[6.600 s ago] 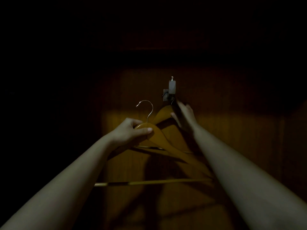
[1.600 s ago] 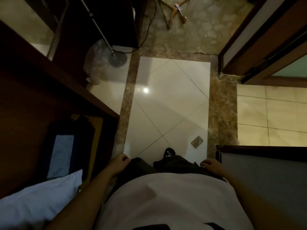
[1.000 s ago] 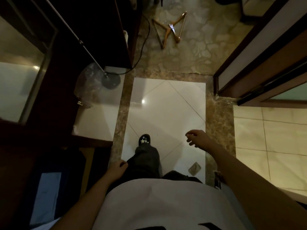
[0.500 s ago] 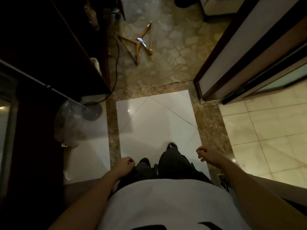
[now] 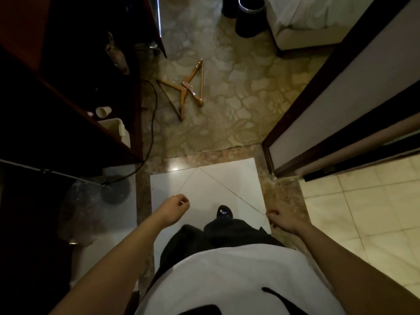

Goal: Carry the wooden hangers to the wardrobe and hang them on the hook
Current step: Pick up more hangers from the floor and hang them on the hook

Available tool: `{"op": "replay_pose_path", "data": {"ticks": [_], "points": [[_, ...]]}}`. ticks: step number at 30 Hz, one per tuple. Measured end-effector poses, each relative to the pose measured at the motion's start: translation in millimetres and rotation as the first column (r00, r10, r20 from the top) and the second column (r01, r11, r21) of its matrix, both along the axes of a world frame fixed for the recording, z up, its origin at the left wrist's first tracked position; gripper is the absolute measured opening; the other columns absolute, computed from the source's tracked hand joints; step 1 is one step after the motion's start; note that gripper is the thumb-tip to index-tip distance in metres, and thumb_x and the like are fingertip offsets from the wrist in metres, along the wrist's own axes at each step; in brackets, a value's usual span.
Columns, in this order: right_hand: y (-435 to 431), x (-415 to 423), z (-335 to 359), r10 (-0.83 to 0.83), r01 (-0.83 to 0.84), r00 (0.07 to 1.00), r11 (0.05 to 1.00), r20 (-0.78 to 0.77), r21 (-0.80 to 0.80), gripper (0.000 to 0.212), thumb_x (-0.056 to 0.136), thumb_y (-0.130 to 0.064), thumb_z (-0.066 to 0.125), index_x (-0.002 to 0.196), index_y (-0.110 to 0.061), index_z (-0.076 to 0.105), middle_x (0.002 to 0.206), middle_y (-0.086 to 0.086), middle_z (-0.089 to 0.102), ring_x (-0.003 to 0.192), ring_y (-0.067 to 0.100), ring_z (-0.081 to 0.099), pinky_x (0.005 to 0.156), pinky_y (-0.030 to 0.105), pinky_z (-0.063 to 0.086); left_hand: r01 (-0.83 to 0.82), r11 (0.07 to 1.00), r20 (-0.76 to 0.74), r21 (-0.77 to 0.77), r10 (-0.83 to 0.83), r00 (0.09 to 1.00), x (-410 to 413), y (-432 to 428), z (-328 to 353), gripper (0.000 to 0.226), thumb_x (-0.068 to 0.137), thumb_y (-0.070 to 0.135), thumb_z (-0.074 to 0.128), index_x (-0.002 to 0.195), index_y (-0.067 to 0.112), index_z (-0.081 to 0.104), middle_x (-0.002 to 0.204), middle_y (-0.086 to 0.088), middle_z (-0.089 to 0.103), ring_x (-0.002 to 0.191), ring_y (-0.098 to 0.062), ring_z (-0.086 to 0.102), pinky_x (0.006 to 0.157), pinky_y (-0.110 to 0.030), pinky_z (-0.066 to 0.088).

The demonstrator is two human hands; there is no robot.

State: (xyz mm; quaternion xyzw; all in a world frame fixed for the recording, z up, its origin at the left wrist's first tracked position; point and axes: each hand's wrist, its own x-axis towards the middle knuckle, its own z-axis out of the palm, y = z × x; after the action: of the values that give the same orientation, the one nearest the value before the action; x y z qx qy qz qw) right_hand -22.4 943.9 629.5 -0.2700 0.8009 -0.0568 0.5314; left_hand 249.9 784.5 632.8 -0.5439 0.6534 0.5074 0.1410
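Two wooden hangers (image 5: pixel 185 87) lie flat on the patterned floor (image 5: pixel 227 123), beyond its white-tiled stretch and nearer its left edge than its right. They are honey-brown with thin metal hooks. They overlap, crossed at the necks, with arms splayed in different directions. Each has a lower bar.

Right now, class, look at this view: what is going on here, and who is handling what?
A person stands on a white glossy floor tile, looking down. Both the left hand and the right hand hang loosely curled and hold nothing. The light-brown wooden hangers with metal hooks lie overlapping on the beige patterned floor ahead, untouched and not yet picked up.
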Motion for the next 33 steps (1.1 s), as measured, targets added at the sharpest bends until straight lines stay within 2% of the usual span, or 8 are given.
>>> {"op": "replay_pose_path", "data": {"ticks": [2,6,10,13,21,24,28,33], "points": [[-46.6,-14.2,5.2,0.081,-0.081,0.997,0.996,0.010,-0.046,0.020,0.094,-0.010,0.044,0.084,-0.008,0.061,0.079,0.005,0.057,0.074,0.017,0.055,0.067,0.024,0.045,-0.055,0.998,0.018,-0.008,0.055,0.998,-1.6,-16.6,1.6,0.025,0.095,0.020,0.045,0.111,0.007,0.058,0.105,-0.011,0.061,0.100,-0.027,0.058,0.087,-0.035,0.046],[-145.2,-30.8,20.3,0.198,-0.193,0.980,0.969,0.013,-0.156,0.025,0.094,-0.015,0.045,0.108,-0.002,0.062,0.092,0.011,0.062,0.083,0.024,0.060,0.076,0.035,0.050,-0.141,0.990,0.113,0.011,0.139,0.984,14.0,-41.6,-1.9,0.022,0.094,0.019,0.047,0.107,0.007,0.059,0.100,-0.011,0.061,0.096,-0.027,0.059,0.087,-0.035,0.047],[-235.7,-39.9,30.2,0.191,-0.172,0.980,0.956,0.055,-0.239,0.028,0.095,-0.011,0.044,0.114,0.003,0.058,0.092,0.013,0.058,0.083,0.022,0.056,0.065,0.025,0.047,-0.197,0.979,0.205,0.042,0.185,0.961,27.4,-74.7,-11.9,0.022,0.094,0.018,0.048,0.106,0.005,0.061,0.099,-0.013,0.062,0.094,-0.028,0.059,0.085,-0.035,0.047],[-289.3,-48.9,28.7,0.158,-0.138,0.986,0.957,0.059,-0.254,0.028,0.095,-0.012,0.045,0.116,0.001,0.058,0.094,0.018,0.060,0.084,0.025,0.056,0.072,0.033,0.051,-0.235,0.970,0.217,0.061,0.217,0.952,22.1,-113.8,-18.3,0.022,0.094,0.018,0.047,0.108,0.005,0.059,0.101,-0.014,0.062,0.092,-0.026,0.058,0.083,-0.034,0.045],[-339.0,-89.5,-1.2,0.012,-0.006,0.998,0.995,0.055,-0.101,0.020,0.095,-0.008,0.044,0.105,-0.002,0.060,0.076,0.003,0.056,0.075,0.016,0.053,0.060,0.020,0.044,-0.195,0.975,0.082,0.107,0.187,0.979,-46.9,-271.6,-12.1,0.014,0.094,0.015,0.047,0.082,0.012,0.055,0.085,-0.010,0.058,0.088,-0.029,0.058,0.083,-0.037,0.049],[-336.9,-108.9,-9.9,-0.075,0.075,0.997,0.997,0.034,-0.001,0.020,0.094,-0.009,0.045,0.098,0.000,0.062,0.076,0.006,0.056,0.066,0.012,0.051,0.055,0.020,0.041,-0.113,0.987,0.006,0.112,0.113,0.994,-90.9,-329.6,0.1,0.018,0.095,0.014,0.044,0.096,0.003,0.058,0.082,-0.010,0.058,0.079,-0.022,0.055,0.075,-0.033,0.045],[-351.1,-136.9,-9.5,-0.130,0.128,0.991,0.989,0.032,0.067,0.020,0.095,-0.010,0.042,0.083,-0.011,0.058,0.077,0.005,0.055,0.066,0.012,0.050,0.058,0.020,0.041,-0.108,0.992,-0.052,0.067,0.111,0.992,-140.8,-395.7,13.8,0.026,0.095,0.018,0.045,0.112,0.001,0.057,0.104,-0.020,0.062,0.100,-0.035,0.061,0.092,-0.045,0.048],[-410.2,-186.2,-12.0,-0.109,0.103,0.992,0.990,0.062,0.097,0.021,0.096,-0.015,0.041,0.088,-0.010,0.060,0.080,0.006,0.056,0.073,0.016,0.054,0.072,0.030,0.047,-0.111,0.991,-0.030,0.076,0.114,0.993,-183.9,-442.5,11.5,0.027,0.095,0.018,0.046,0.115,0.002,0.056,0.106,-0.020,0.062,0.103,-0.034,0.060,0.096,-0.047,0.048]]}}
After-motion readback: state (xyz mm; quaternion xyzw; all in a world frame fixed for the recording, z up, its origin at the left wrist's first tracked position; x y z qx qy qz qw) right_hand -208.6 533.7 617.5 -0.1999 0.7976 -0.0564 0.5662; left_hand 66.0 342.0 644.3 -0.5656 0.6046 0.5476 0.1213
